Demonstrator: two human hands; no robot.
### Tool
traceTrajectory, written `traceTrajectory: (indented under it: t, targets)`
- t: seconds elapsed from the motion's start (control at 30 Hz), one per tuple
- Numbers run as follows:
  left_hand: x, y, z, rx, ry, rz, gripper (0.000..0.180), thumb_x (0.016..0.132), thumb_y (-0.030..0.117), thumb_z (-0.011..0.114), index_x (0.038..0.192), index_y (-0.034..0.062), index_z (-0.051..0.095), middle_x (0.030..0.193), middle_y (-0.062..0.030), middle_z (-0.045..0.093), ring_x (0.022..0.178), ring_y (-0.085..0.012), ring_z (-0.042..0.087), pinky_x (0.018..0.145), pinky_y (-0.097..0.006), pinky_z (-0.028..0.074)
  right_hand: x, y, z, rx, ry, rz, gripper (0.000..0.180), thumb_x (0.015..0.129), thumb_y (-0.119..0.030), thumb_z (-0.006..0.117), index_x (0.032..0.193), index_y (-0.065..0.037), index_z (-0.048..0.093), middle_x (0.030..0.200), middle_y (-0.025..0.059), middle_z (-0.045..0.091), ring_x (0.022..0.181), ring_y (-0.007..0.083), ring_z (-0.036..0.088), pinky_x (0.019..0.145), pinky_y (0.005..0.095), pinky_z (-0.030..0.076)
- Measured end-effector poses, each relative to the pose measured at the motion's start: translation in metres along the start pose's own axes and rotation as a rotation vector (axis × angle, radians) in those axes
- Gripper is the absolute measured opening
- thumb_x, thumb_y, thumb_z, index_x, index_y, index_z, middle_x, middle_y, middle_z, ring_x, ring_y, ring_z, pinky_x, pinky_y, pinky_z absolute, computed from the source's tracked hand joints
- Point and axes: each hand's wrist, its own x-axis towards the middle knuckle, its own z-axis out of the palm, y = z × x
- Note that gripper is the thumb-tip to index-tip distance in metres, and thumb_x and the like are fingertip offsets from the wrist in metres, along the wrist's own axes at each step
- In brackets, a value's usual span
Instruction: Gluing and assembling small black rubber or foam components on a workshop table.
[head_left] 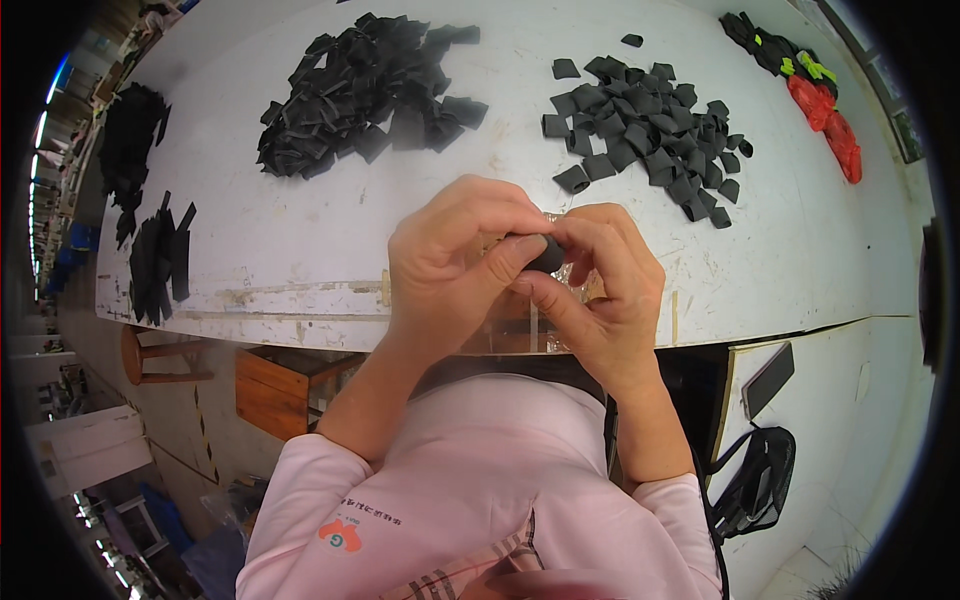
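Observation:
Close to the table's front edge, both my hands are raised together around a small black fabric-like piece point(547, 256). My left hand point(450, 262) pinches it between thumb and fingers. From the other side my right hand point(612, 290) has its thumb and fingertips curled against the same piece. It looks rounded, like a small loop or tube, though my fingers cover much of it. Beyond my hands to the right lies a pile of small black loop-like pieces point(655, 135). A larger heap of flat black pieces point(340, 100) sits at the far left.
The white table point(290, 235) has worn tape along its front edge. Black strips point(160, 260) and a dark bundle point(130, 145) lie at its left end. Red plastic bags point(828, 125) sit far right. Below are a wooden stool point(275, 385) and a black mesh bag point(765, 480).

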Motion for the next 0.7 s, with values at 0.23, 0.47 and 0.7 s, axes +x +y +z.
traceTrajectory:
  t: [0.23,0.47,0.7]
  targets:
    - [-0.011,-0.003,0.0,-0.786,0.226,-0.191,0.011,0.085,0.006,0.05,0.093,-0.0013,0.053,0.09,-0.0118,0.055,0.087,-0.0186,0.051,0.083,-0.03,0.04,0.008,-0.011,0.003,0.11,0.003,0.118,0.02,0.063,-0.002,0.071,0.079,-0.003,0.058,0.069,0.0044,0.054,0.055,0.0132,0.051,0.046,0.0241,0.039]
    - [-0.02,-0.007,-0.001,-0.707,0.239,-0.272,0.01,0.084,0.001,0.048,0.093,-0.0015,0.053,0.09,-0.0106,0.055,0.085,-0.0159,0.052,0.082,-0.029,0.04,-0.003,0.01,0.01,-0.005,0.077,-0.027,0.011,0.065,0.0,0.067,0.073,-0.002,0.059,0.064,0.0072,0.053,0.055,0.017,0.051,0.046,0.0256,0.039]
    - [-0.003,0.008,-0.003,-0.292,0.116,-0.321,0.015,0.079,-0.002,0.056,0.093,-0.003,0.059,0.083,-0.0071,0.056,0.076,-0.0114,0.052,0.069,-0.022,0.043,0.002,-0.006,0.001,0.027,-0.032,0.141,0.01,0.068,-0.002,0.066,0.077,0.0,0.06,0.065,0.007,0.054,0.055,0.0149,0.051,0.047,0.0253,0.039]
